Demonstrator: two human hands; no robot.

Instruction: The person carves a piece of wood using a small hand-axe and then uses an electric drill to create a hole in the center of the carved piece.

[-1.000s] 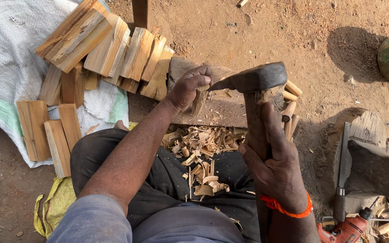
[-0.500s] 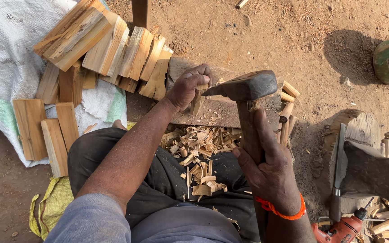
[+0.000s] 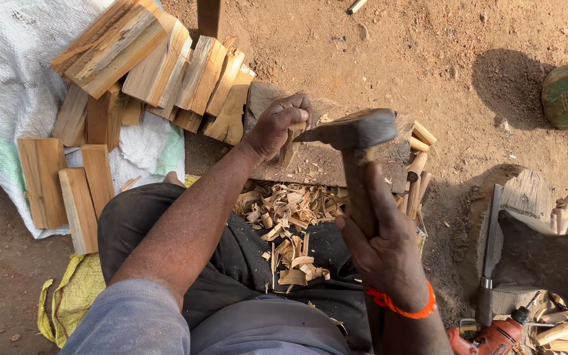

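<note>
My left hand (image 3: 277,125) grips the stick (image 3: 290,148) upright on the block (image 3: 323,164); my right hand (image 3: 382,250) clamps the hatchet (image 3: 353,131), handle running six to twelve, blade pointing nine o'clock.

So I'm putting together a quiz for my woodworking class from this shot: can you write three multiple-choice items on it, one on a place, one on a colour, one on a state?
1. Where does the pile of split wood pieces lie?
A. on the white sack
B. in the green container
C. on the person's lap

2. What colour is the band on the right wrist?
A. blue
B. orange
C. black

3. How is the small wood piece on the chopping block?
A. lying loose on the dirt
B. held on end by the left hand
C. tucked under a knee

Answers:
1. A: the pile rests on the white sack, upper left.
2. B: the band is orange.
3. B: the left hand grips it, while the right hand holds the hatchet beside it.
</note>
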